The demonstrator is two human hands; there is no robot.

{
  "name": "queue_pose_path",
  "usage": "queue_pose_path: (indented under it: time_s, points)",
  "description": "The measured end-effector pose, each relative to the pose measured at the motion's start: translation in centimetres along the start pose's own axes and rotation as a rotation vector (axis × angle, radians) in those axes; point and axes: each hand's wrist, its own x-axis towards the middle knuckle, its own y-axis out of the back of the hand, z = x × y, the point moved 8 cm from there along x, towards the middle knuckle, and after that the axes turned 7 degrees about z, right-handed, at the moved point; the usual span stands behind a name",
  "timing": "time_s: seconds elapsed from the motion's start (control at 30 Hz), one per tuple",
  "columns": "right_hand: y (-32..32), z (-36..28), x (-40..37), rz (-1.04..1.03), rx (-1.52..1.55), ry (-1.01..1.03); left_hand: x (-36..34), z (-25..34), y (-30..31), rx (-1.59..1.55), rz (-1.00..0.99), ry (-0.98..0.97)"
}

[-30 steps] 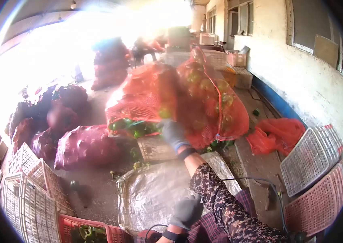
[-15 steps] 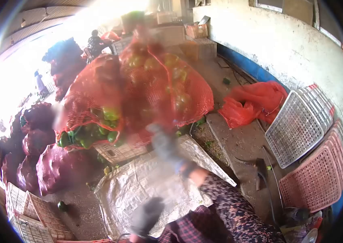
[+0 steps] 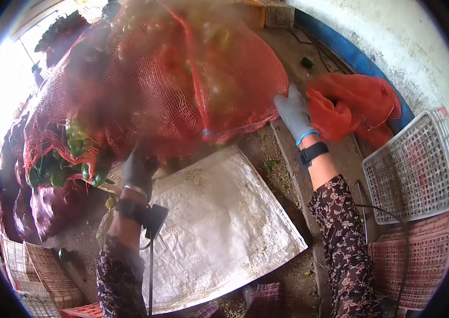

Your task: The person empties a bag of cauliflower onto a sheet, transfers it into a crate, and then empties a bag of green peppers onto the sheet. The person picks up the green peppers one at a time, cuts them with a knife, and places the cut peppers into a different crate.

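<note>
A big red mesh bag [image 3: 153,87] filled with green peppers [image 3: 52,170] fills the upper middle, partly smeared by blur. My left hand [image 3: 138,167], in a grey glove, is at the bag's lower edge; its fingers are blurred against the mesh and hard to make out. At the bag's right edge, my right hand [image 3: 294,112], also gloved in grey, points upward with fingers stretched out and thumb apart, beside or touching the mesh. Below both hands lies a dusty white woven sheet [image 3: 214,228].
A crumpled red mesh bag [image 3: 354,103] lies right of my right hand. White [image 3: 412,167] and pink [image 3: 415,262] plastic crates lean along the right wall. Purple mesh sacks [image 3: 57,206] and more crates [image 3: 49,273] stand at left. A black cable [image 3: 406,249] hangs by my right arm.
The view has tipped downward and the bag looks nearer. My right hand has moved right to the bag's right edge; my left hand has risen from over the sheet to the bag's lower edge.
</note>
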Motion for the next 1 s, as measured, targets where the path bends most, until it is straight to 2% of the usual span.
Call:
queue_pose_path:
  time_s: [0.03, 0.07, 0.13, 0.17, 0.2, 0.23, 0.27, 0.3, 0.33, 0.37, 0.43, 0.47, 0.5, 0.53, 0.57, 0.6, 0.63, 0.67, 0.73, 0.77, 0.8, 0.87, 0.9, 0.93, 1.0]
  points:
    - [-0.6, 0.5, 0.2, -0.078, 0.009, -0.092, 0.0, 0.2, -0.1, 0.004, 0.000, -0.008]
    - [-1.0, 0.7, -0.2, -0.079, 0.017, -0.088, -0.4, 0.7, 0.0, 0.175, 0.016, -0.074]
    - [-2.9, -0.5, -2.1, -0.172, 0.314, 0.003, -0.8, 0.1, 2.0, 0.324, 0.045, -0.153]
    - [-3.5, -1.4, -3.4, -0.228, 0.407, 0.021, 0.1, -0.9, 4.1, 0.437, 0.003, -0.312]
    - [-3.0, -2.6, -5.0, -0.145, 0.425, 0.060, -1.4, 0.3, 4.3, 0.493, -0.018, -0.400]
    - [-1.3, -4.1, -6.9, -0.110, 0.538, -0.014, -4.1, 2.8, 3.2, 0.547, -0.034, -0.490]
    - [0.4, -5.3, -8.4, -0.097, 0.546, 0.010, -6.5, 3.7, 4.0, 0.374, 0.092, -0.280]
    - [1.6, -6.1, -9.7, -0.120, 0.717, -0.077, -8.9, 4.6, 4.4, 0.188, 0.210, -0.073]
    - [2.3, -7.0, -11.2, -0.154, 0.885, -0.169, -8.9, 5.3, 6.0, 0.177, 0.162, -0.067]
    - [3.8, -8.7, -13.0, -0.151, 0.892, -0.150, -8.6, 5.8, 7.2, 0.150, 0.151, -0.089]
    - [6.7, -11.6, -17.0, -0.167, 1.011, -0.285, -8.3, 7.3, 8.7, 0.110, 0.132, -0.112]
    - [8.0, -12.8, -18.9, -0.192, 1.022, -0.236, -8.2, 7.8, 8.9, 0.144, 0.098, -0.120]
    - [7.9, -11.5, -20.1, -0.103, 0.924, -0.179, -7.9, 8.0, 9.4, 0.183, 0.064, -0.122]
    - [8.8, -12.4, -22.6, -0.131, 0.969, -0.198, -7.1, 7.8, 10.5, 0.142, 0.022, -0.078]
    - [9.8, -13.3, -25.2, -0.159, 1.013, -0.218, -3.6, 7.0, 13.5, 0.279, -0.064, -0.365]
    - [8.9, -11.4, -27.5, -0.239, 1.021, -0.279, -5.9, 7.2, 13.2, 0.223, -0.043, -0.223]
    - [8.9, -11.1, -29.6, -0.263, 0.949, -0.250, -8.5, 7.6, 12.8, 0.162, -0.012, -0.084]
    - [9.0, -10.9, -31.4, -0.284, 0.876, -0.221, -7.8, 6.7, 14.5, 0.214, 0.014, -0.100]
    - [5.7, -7.1, -33.6, -0.378, 0.864, -0.225, -10.6, 7.7, 14.3, 0.276, 0.023, -0.178]
    - [5.4, -6.5, -33.5, -0.283, 0.924, -0.203, -12.1, 8.4, 14.3, 0.360, -0.046, -0.157]
    - [4.2, -4.1, -33.1, -0.307, 0.624, -0.157, -13.3, 8.5, 14.7, 0.366, -0.052, -0.146]
    - [1.0, 1.2, -32.6, -0.352, 0.431, -0.177, -16.9, 8.8, 13.8, 0.240, -0.191, -0.322]
    - [0.3, 2.6, -32.1, -0.362, 0.396, -0.191, -19.0, 8.3, 14.6, 0.150, -0.053, -0.247]
    - [-0.5, 3.6, -31.1, -0.377, 0.364, -0.194, -20.8, 8.4, 15.0, 0.301, -0.123, -0.231]
    - [-2.4, 5.0, -29.8, -0.397, 0.286, -0.174, -23.4, 7.0, 17.4, 0.448, -0.063, -0.164]
